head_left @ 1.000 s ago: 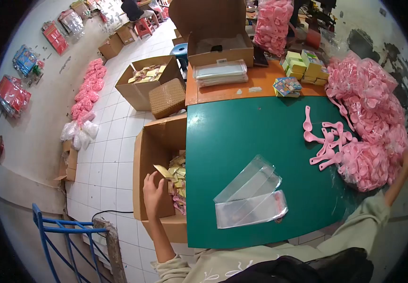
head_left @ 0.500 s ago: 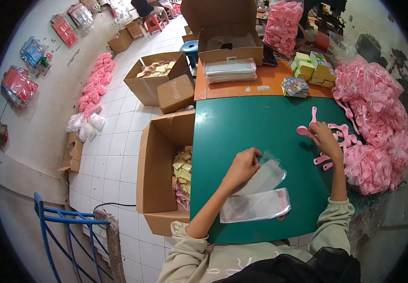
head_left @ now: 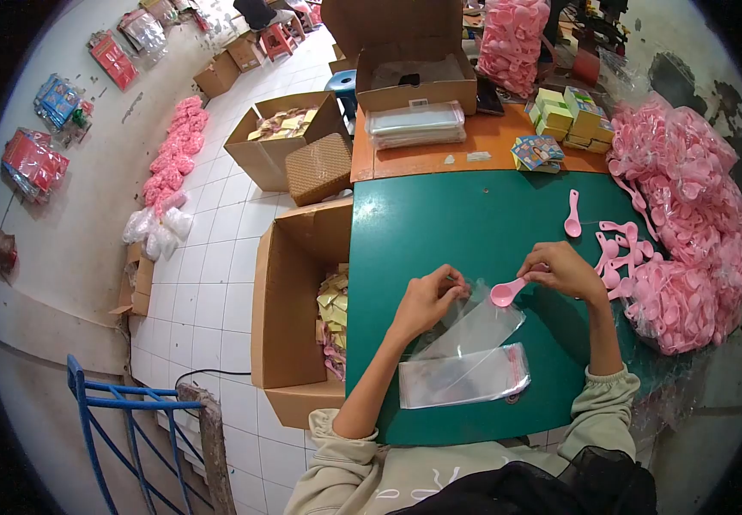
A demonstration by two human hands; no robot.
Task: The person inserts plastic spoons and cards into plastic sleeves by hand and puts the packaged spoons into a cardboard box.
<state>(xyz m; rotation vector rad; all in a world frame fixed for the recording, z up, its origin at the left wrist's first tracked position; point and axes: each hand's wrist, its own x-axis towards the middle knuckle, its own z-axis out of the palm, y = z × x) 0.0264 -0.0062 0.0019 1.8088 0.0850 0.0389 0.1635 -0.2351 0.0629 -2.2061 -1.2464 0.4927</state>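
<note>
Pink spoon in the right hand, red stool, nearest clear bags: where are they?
Held pink spoon (head_left: 504, 294), head view: on its bowl.
Red stool (head_left: 277, 39), head view: on its upper part.
Nearest clear bags (head_left: 461, 378), head view: on their middle.

pink spoon (head_left: 504, 294), held over clear bags (head_left: 484, 326)

Pink spoon (head_left: 505, 293) in the right grip (head_left: 564, 269), over clear bags (head_left: 477, 327)

Before you, a green-topped table (head_left: 422, 223) fills the centre of the frame. White-tiled floor (head_left: 216, 257) extends along its left, bounded by a pale wall (head_left: 70, 283); a blue metal railing (head_left: 76, 386) stands lower left, a red stool (head_left: 277, 41) upper left of centre. Dark patches mark the upper-right wall (head_left: 688, 51).
</note>
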